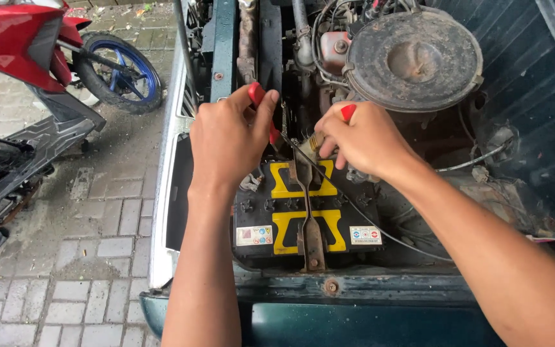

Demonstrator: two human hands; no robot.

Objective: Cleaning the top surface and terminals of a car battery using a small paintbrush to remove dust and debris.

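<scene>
Landmark: car battery, black case with yellow top panels, sitting in the engine bay just behind the green front panel.

Rusty hold-down bracket running front to back across the battery's middle, bolted at the near edge.

Thin dark cable crossing the battery's right half, trailing off to the right.

Left hand over the battery's rear left corner, fingers curled tight round a red-handled tool; tool tip hidden behind the hand.

Right hand over the battery's rear right corner, fingers closed round a second red-handled tool, brass-coloured bit showing under the fingertips at the battery's back edge. Cannot tell the terminal contact.

Round dirty air-cleaner housing beyond the battery, rear right.

Red motorcycle with blue-rimmed wheel well left of the battery, on brick paving.
</scene>
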